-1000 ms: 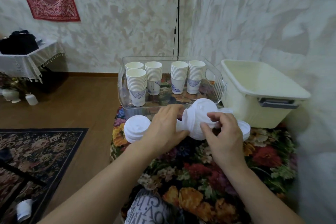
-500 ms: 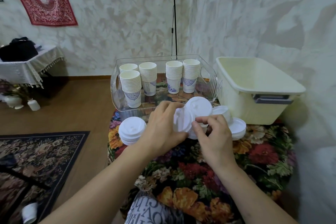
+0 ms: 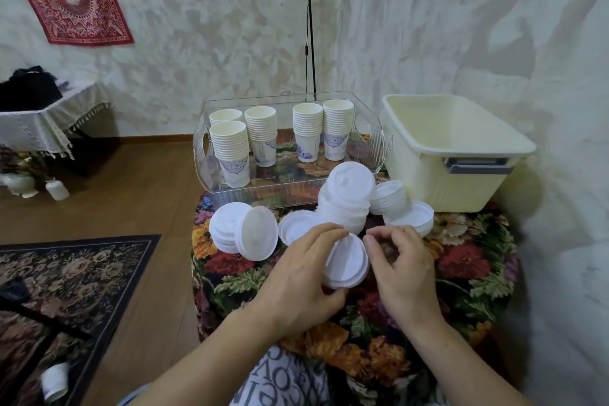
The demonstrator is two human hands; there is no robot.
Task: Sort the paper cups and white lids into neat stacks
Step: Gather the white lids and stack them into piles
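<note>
Underneath, a floral tablecloth (image 3: 461, 260) meets marbled walls (image 3: 197, 26).

Soft even indoor light, large shadows on right wall, wide-angle edge bending, fingers perhaps slightly blurred

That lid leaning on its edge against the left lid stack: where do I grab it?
Take the tilted lid by its rim, thumb and finger pinching opposite edges from above. It stands nearly upright, propped against the left lid stack, hollow side facing you, so the upper rim is free and the faces offer nothing to pinch.
</note>
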